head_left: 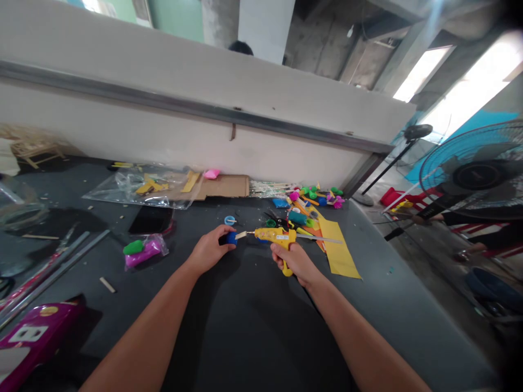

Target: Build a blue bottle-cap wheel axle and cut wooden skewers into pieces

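Near the middle of the dark table, my left hand (210, 249) pinches a small blue cap (232, 238) between thumb and fingers. A short pale wooden stick (241, 235) juts from the cap toward the right. My right hand (295, 260) is wrapped round the handle of a yellow glue gun (275, 235), whose nozzle points left, close to the stick's end. A clear glue stick (322, 238) sticks out of the gun's back. Just behind my left hand lies a light blue cap (229, 220) with a small stick across it.
Behind the gun are coloured clay pieces, tools and yellow paper (338, 249). A phone (151, 220), a pink-and-green packet (144, 251) and a plastic bag (143, 188) lie at the left. A purple power strip (41, 332) is front left; a fan (474, 174) stands right.
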{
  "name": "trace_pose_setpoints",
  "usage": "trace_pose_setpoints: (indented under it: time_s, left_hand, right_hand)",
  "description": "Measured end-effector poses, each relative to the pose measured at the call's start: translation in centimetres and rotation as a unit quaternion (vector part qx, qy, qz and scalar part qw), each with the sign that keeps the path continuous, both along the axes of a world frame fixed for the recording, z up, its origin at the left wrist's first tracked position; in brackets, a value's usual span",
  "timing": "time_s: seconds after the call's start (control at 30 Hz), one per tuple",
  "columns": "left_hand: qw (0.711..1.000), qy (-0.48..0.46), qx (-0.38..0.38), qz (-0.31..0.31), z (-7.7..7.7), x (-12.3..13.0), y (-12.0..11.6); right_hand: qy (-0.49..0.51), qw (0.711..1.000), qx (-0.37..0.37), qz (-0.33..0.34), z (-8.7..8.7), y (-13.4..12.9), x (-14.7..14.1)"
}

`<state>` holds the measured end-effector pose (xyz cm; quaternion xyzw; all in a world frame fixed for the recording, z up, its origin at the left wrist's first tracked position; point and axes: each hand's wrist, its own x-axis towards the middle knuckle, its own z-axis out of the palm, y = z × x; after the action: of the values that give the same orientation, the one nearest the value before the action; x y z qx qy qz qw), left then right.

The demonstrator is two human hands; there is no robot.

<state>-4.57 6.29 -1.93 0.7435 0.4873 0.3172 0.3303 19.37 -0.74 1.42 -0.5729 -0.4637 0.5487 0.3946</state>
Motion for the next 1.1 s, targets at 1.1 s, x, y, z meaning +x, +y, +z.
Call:
trace_pose_setpoints:
  time_s: [1.1]
  left_hand:
    - [1.000, 0.001, -0.001, 0.017, 0.55, 0.30, -0.24]
  right_hand:
    - [-0.020, 0.999, -0.003, 0.034, 0.10, -0.26, -0.62]
